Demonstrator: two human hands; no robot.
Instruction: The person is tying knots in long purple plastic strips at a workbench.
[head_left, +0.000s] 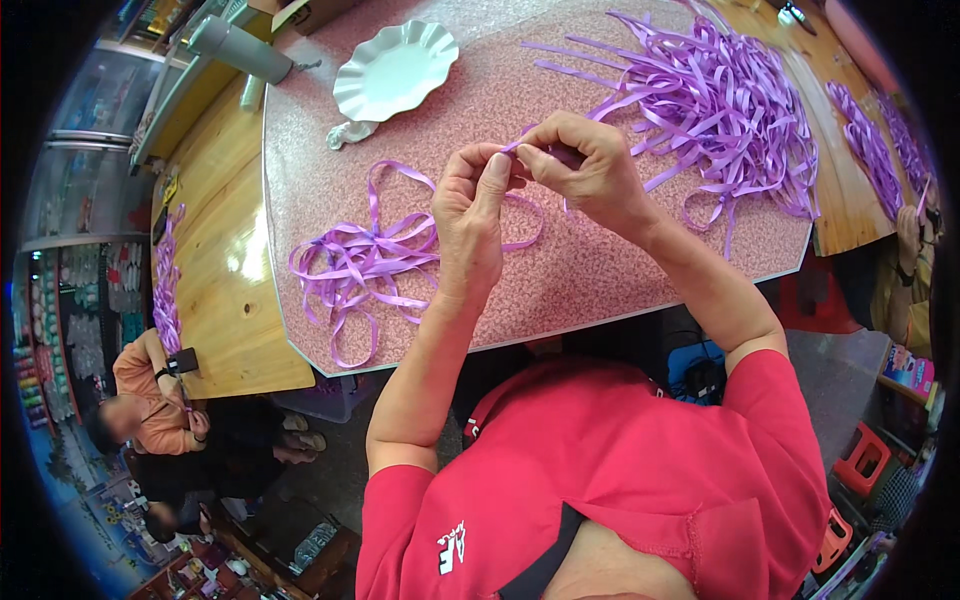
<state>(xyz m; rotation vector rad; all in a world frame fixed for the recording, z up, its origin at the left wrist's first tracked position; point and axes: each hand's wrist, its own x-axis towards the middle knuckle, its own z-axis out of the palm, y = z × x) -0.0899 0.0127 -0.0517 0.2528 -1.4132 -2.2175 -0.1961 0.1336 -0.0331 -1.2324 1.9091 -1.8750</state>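
Note:
Above the pink speckled table mat, my left hand (474, 198) and my right hand (582, 163) meet, each pinching a purple ribbon (512, 147) between thumb and fingers. A loop of ribbon (538, 225) hangs below the pinch, partly behind my hands. To the left of my left hand lies a small loose pile of looped purple ribbons (350, 262). A much larger heap of purple ribbons (725, 110) spreads to the right of my right hand, with several strands reaching toward it. Whether the held ribbon is knotted is hidden by my fingers.
A white scalloped dish (397, 72) stands at the far side of the mat (600, 290), near a grey-green tumbler (240, 50). More ribbon bundles lie on the wooden tables at left (167, 270) and right (868, 150). A person in orange (150, 385) sits at the left; another person's hand (908, 235) shows at right.

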